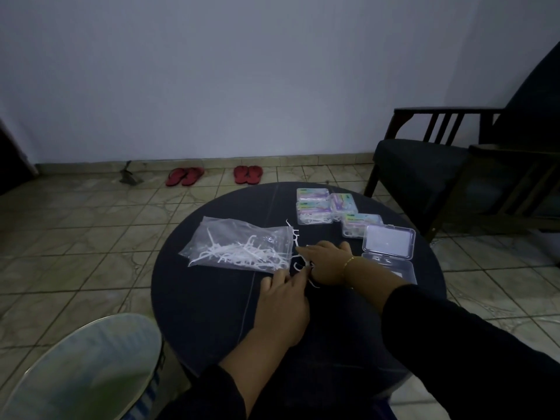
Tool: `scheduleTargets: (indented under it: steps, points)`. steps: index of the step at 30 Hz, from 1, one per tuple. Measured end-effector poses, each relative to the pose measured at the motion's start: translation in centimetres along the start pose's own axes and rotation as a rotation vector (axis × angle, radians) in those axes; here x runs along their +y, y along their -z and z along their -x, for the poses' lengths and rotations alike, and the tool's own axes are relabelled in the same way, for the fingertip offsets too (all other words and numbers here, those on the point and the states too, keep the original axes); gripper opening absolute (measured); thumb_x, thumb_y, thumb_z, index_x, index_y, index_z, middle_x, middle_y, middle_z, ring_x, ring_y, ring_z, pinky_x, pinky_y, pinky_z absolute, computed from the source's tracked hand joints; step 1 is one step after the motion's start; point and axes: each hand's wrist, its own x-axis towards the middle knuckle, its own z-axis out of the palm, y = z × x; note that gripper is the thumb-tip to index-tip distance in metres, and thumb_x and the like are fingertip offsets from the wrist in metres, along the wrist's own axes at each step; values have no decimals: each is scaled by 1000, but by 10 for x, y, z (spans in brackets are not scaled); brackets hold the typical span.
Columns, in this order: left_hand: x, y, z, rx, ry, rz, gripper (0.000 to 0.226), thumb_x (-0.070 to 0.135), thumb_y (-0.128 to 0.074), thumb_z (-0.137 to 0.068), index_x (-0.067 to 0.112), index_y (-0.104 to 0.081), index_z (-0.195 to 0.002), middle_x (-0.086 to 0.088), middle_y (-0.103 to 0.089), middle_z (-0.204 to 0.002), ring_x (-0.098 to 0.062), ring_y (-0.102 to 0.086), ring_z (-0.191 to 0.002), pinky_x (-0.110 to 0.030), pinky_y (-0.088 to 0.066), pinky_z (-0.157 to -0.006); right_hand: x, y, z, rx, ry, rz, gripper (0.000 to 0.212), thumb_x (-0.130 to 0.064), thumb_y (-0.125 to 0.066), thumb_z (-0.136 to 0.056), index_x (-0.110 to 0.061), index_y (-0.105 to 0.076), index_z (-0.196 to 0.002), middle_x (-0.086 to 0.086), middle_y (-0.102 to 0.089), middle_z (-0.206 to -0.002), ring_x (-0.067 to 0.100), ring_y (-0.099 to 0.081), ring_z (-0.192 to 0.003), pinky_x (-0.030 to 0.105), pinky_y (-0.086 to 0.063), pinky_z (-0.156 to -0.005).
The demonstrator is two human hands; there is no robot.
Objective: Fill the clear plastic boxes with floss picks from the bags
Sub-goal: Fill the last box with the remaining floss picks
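Note:
A clear plastic bag [242,244] with white floss picks lies on the round dark table [212,313], its mouth facing right. Loose white floss picks [295,237] lie scattered just outside the mouth. My left hand [285,295] reaches toward those picks with its fingertips at the bag's opening. My right hand [327,262] rests palm down over the loose picks, fingers gathering some of them. An open clear plastic box [389,253] lies right of my right hand, its lid flipped back. Several closed filled boxes [327,204] sit behind it.
A dark wooden armchair [454,171] stands close to the table's right side. Two pairs of red sandals [215,175] lie on the tiled floor by the wall. A pale round stool [85,371] sits at the lower left.

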Motion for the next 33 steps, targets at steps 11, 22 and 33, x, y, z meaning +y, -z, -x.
scheduleTargets:
  steps: [11, 22, 33]
  points:
    - [3, 6, 0, -18, -6, 44, 55, 14, -40, -90, 28, -37, -143, 2, -56, -115, -18, -41, -112, -31, -29, -90, 13, -9, 10, 136, -22, 125, 38, -36, -38, -96, -30, -53, -130, 2, -45, -134, 23, -33, -127, 46, -25, -101]
    - [1, 8, 4, 12, 69, 127, 45, 21, -49, -92, 32, -47, -136, 3, -48, -114, -14, -43, -103, -22, -30, -93, 9, -17, 42, 215, -6, 253, 33, -37, -39, -98, -22, -59, -119, 0, -55, -122, 21, -40, -118, 40, -28, -94]
    - [0, 9, 7, 43, 63, 150, 39, 18, -60, -87, 29, -58, -124, 9, -59, -105, -14, -49, -103, -22, -30, -89, 3, -20, 66, 210, -23, 362, 31, -33, -45, -95, -16, -60, -116, 5, -58, -121, 25, -44, -116, 38, -30, -94]
